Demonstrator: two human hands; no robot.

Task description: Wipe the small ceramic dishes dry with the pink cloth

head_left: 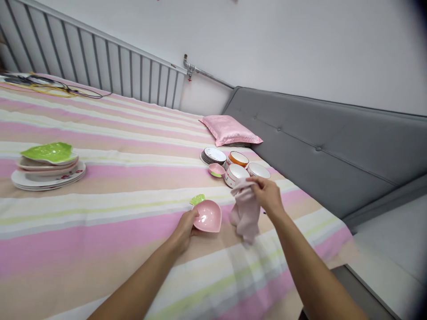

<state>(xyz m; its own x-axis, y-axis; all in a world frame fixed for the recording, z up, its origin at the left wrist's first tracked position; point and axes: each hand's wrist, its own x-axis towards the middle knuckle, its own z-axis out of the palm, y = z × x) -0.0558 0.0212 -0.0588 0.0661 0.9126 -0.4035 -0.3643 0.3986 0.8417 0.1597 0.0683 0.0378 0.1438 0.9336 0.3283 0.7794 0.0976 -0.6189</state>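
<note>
My left hand (185, 227) grips the near edge of a small pink strawberry-shaped dish (208, 216) with a green leaf tab, just above the striped bedspread (110, 178). My right hand (267, 194) pinches a pale pink cloth (246, 211) by its top, and the cloth hangs down beside the dish. Just beyond the right hand stand an orange-rimmed bowl (238, 158), two white bowls (235, 174) (259, 170), another small pink dish (216, 169) and a short stack of white plates (213, 155).
At the left lies a stack of plates (48, 177) topped by a green leaf-shaped plate (50, 152). A pink pillow (230, 130) rests by the grey padded headboard (333, 146). Cables (50, 86) lie at the far corner near a radiator (100, 62).
</note>
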